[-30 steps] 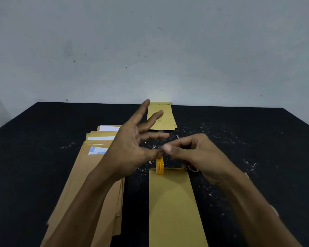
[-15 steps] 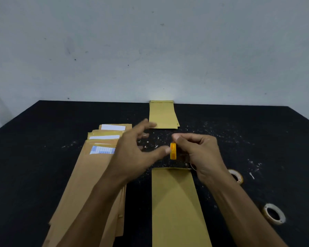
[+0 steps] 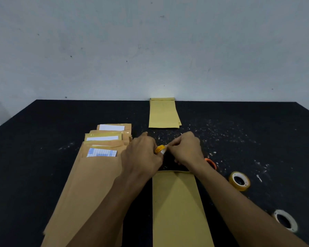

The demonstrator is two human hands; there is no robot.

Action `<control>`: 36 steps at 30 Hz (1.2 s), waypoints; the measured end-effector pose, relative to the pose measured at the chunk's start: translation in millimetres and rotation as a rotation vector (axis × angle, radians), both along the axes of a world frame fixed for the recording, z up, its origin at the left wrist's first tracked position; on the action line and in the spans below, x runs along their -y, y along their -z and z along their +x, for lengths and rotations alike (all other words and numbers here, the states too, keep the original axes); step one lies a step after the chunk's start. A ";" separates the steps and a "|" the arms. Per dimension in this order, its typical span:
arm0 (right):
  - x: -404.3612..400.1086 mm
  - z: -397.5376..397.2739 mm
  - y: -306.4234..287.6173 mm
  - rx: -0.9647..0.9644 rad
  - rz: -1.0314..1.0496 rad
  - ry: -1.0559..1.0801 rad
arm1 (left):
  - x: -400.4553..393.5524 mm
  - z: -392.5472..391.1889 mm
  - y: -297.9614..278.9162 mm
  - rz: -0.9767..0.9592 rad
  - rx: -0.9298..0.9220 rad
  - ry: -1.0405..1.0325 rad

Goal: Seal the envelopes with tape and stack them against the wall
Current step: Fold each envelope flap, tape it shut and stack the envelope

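Pulling a strip of tape off the roll, above the top edge of the envelope to be sealed.

Left hand (image 3: 143,157) grips the small yellow tape roll (image 3: 159,148), fingers curled round it; right hand (image 3: 185,150) pinches the free tape end (image 3: 163,151) just beside the roll, thumb and forefinger together. Envelope in work (image 3: 178,207) lies flat directly below both wrists, its top edge just under the hands. Unsealed pile (image 3: 89,175) sits to the outside of the left hand; sealed stack (image 3: 163,113) lies beyond both hands, touching the wall (image 3: 150,50). Spare rolls (image 3: 239,180) lie outside the right forearm. Judgement: draw the strip straight and taut, long enough to span the flap; keep the pinch at the very tip so the adhesive stays clean; lower it centred over the flap seam, then press from the middle outward. Risk: the strip curling back onto itself.
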State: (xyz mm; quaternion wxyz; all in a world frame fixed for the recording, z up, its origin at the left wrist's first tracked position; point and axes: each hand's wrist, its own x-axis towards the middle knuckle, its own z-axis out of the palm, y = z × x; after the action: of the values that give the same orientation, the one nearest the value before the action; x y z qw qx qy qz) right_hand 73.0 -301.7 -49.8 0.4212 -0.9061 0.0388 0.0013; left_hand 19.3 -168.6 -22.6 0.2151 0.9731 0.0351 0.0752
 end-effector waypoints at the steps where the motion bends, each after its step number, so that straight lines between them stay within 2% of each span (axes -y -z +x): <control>1: -1.6 3.6 2.1 0.003 -0.045 0.009 | 1.5 1.9 0.6 0.029 -0.008 0.004; 8: -2.9 11.5 1.8 0.051 -0.146 0.045 | 0.9 10.7 3.3 0.051 0.006 0.019; 12: -1.6 6.6 0.6 0.084 -0.158 0.051 | -0.7 9.6 1.5 0.014 -0.012 0.061; 14: -1.9 2.6 -0.9 0.073 -0.173 0.053 | -6.7 9.9 1.1 -0.079 0.028 0.091; 15: -0.4 0.5 -3.1 0.065 -0.167 0.059 | -10.5 9.0 -0.5 -0.196 0.077 0.116; 17: 5.3 -7.4 -11.7 0.089 -0.092 0.062 | -16.9 2.6 -8.8 -0.565 0.180 0.177; 20: 12.6 -31.7 -35.7 0.126 0.237 -0.016 | -22.0 -13.4 -27.1 -1.214 0.185 0.196; 21: 13.0 -42.1 -44.1 0.094 0.374 -0.060 | -23.3 -17.4 -30.3 -1.367 0.170 0.205; 23: 10.9 -59.3 -56.0 0.006 0.575 -0.105 | -24.7 -25.9 -33.8 -1.539 0.156 0.243; 25: 7.6 -68.9 -58.9 -0.027 0.652 -0.100 | -22.6 -34.0 -33.5 -1.593 0.160 0.285; 29: 3.1 -79.7 -56.9 -0.011 0.730 -0.042 | -14.3 -44.4 -28.0 -1.537 0.182 0.307; 36: 1.0 -88.6 -56.7 0.047 0.762 0.049 | -4.2 -55.9 -24.3 -1.484 0.162 0.323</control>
State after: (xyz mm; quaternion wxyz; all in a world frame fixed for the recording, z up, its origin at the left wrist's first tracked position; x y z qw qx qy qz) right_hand -15.6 -302.7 7.0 0.7285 -0.6832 0.0476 -0.0154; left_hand -36.6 -164.4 1.8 0.8228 0.5578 -0.0824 0.0706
